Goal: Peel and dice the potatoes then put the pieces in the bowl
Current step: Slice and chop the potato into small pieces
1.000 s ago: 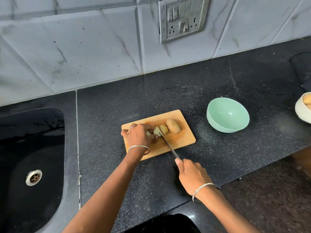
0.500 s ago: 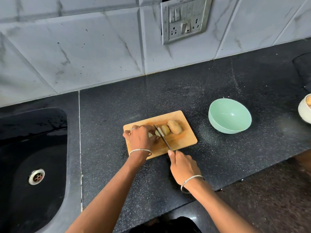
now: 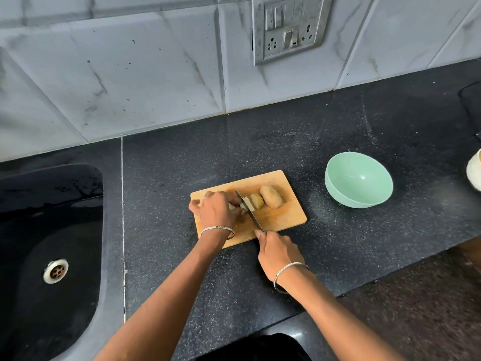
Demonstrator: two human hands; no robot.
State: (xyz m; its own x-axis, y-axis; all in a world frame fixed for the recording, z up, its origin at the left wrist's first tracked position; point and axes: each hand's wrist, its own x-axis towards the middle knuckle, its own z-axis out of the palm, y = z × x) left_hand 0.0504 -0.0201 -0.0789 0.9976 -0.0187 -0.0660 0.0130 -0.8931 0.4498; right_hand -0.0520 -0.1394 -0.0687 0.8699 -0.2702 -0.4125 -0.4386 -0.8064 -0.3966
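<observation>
Pinning pale peeled potato chunk (image 3: 232,206) under curled left grip (image 3: 218,211) on wooden board (image 3: 283,217); right grip (image 3: 279,252) clenches steel knife (image 3: 251,213) alongside.

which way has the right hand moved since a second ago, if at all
Yes: the right hand moved forward and left, up to the near edge of the cutting board, carrying the knife farther across it.

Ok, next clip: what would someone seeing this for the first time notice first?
The wooden cutting board mid-counter, where the left hand holds a half-sliced potato while the right hand grips a knife cutting into it. An empty mint-green bowl stands right of the board, and a black sink fills the left edge.
</observation>
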